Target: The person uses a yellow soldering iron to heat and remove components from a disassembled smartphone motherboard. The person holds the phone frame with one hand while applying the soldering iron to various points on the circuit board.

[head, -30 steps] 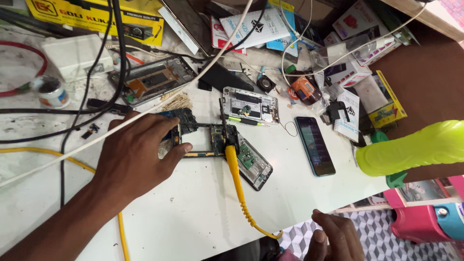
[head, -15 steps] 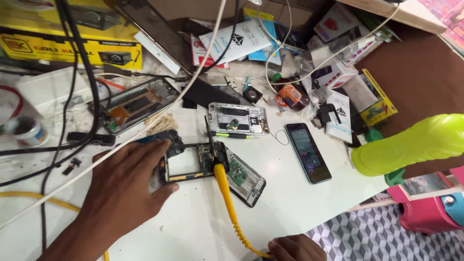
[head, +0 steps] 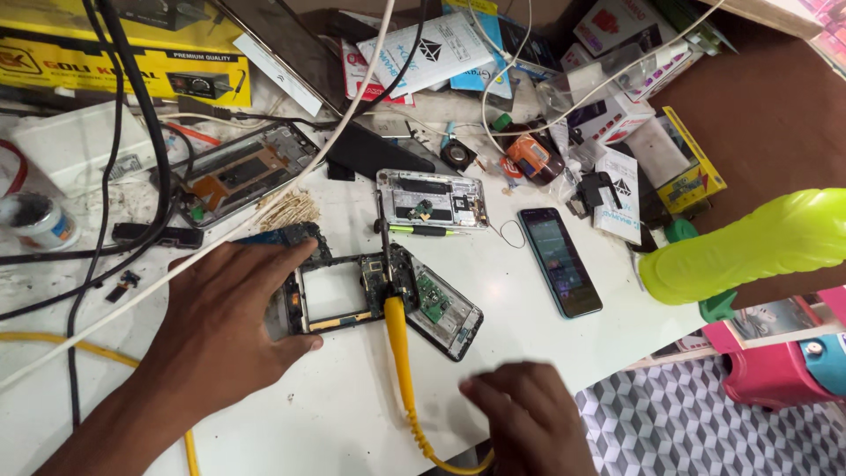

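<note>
Long yellow box [head: 115, 62] top left, white packet [head: 436, 53] top centre, lit dark phone screen [head: 560, 261] right of centre

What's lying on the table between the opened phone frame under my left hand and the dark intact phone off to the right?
In the head view, a black circuit-board phone piece lies between the opened phone frame and the dark intact phone, then bare white table.

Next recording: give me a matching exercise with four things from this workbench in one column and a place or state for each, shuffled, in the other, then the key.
Things:
1. left hand
2. right hand
3. yellow cable
4. intact phone

Places or states:
A. lies flat with its screen lit, right of the opened phones
B. rests on the stripped phone frame
C. sits blurred at the table's near edge
D. runs from the frame toward the near edge

Pairs: 1-B, 2-C, 3-D, 4-A
</note>
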